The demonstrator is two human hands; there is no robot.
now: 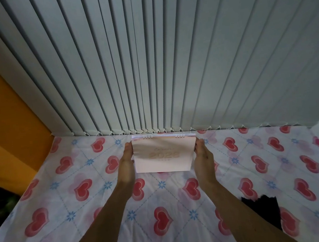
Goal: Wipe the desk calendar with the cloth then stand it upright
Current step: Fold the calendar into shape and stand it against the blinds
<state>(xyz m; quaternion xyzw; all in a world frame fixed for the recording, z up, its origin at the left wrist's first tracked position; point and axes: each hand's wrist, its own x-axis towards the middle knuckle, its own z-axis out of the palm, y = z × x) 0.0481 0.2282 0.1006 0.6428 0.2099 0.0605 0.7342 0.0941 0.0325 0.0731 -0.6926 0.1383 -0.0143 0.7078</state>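
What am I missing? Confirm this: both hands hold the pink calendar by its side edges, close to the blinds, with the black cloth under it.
Only the cloth is wrong. The head view shows the black cloth lying apart, near the right forearm. Both hands, left and right, hold the calendar near the blinds.

- Heart-patterned tablecloth (87, 186), white with red hearts and blue flowers.
- Vertical blinds (149, 63), grey-white, hanging behind it.
- Orange wall (1, 124) at left.

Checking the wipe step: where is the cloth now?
The black cloth lies on the heart-print cover at lower right, beside the right forearm, in neither hand.
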